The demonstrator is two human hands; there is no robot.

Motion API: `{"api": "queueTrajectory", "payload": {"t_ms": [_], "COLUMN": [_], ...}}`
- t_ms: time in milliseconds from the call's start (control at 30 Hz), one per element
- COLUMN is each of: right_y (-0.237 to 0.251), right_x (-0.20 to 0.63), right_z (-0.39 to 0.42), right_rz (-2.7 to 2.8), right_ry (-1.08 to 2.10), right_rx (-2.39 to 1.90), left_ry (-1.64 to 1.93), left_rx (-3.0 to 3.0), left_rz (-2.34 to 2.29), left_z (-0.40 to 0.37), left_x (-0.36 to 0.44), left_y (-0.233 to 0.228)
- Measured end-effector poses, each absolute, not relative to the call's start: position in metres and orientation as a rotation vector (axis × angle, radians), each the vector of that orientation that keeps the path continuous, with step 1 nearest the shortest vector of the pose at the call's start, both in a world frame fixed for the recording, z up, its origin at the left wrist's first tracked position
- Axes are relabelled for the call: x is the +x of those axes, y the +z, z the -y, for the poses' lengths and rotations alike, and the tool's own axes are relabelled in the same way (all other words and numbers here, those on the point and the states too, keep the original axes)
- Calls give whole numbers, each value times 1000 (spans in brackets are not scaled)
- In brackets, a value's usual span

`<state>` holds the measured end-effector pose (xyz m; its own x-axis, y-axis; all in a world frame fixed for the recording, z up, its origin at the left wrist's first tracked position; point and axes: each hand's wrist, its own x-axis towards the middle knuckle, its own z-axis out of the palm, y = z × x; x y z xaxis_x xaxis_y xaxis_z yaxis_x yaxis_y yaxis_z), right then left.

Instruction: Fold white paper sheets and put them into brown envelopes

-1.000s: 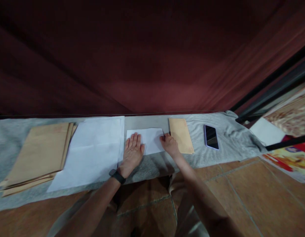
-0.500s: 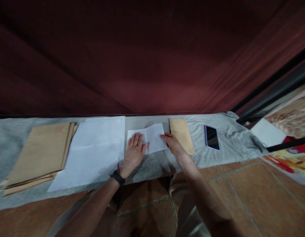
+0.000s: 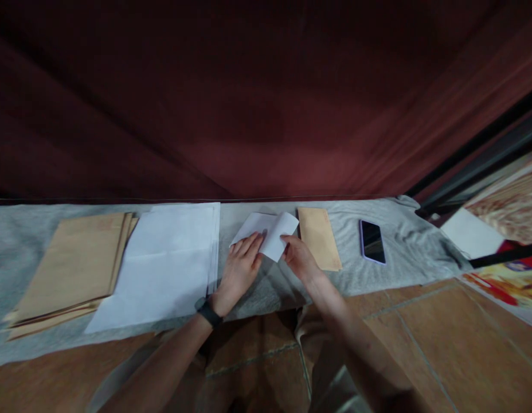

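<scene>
A small white sheet of paper (image 3: pixel 273 236) lies creased on the grey cloth (image 3: pixel 266 289), its right part lifted and curling over toward the left. My left hand (image 3: pixel 242 259) rests on the paper's left part, fingers stretched out and holding nothing. Between the thumb and fingers of my right hand (image 3: pixel 298 255) is the lifted right edge of the sheet. Just right of that hand lies a brown envelope (image 3: pixel 320 236). To the left is a stack of larger white sheets (image 3: pixel 167 258).
Several large brown envelopes (image 3: pixel 74 264) are piled at the far left. A phone (image 3: pixel 372 241) in a light purple case lies on the right. A dark red curtain (image 3: pixel 266 126) hangs behind. Dark bars (image 3: pixel 476 149) and a colourful printed package (image 3: pixel 511 287) are at the far right.
The paper's right part has been raised and bent toward the left, and the sheet has turned slightly. My right hand has moved a little with it; my left hand has shifted toward me.
</scene>
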<state>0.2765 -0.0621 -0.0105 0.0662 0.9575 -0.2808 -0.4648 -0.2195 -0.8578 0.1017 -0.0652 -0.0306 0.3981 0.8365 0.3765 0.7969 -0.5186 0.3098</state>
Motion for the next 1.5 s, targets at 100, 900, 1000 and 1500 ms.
{"api": "queueTrajectory", "payload": {"t_ms": [100,900,1000,1500], "right_y": [-9,-16,-5,-12], "right_x": [281,314,317,338], "right_z": [62,69,73,71], "right_rz": [629,838,860,1554], "right_ry": [1471,1667,1830,1788], "right_rx": [-1108,-1076,-966,-1221], "left_ry": [855,824,755,550], "left_rx": [2525,2030,1906,2017], "left_rz": [-1426,-1183,-1146,-1076], "left_z": [64,40,38,52], "left_x": [97,53,45,31], "left_y": [-26,-35,-37,-31]}}
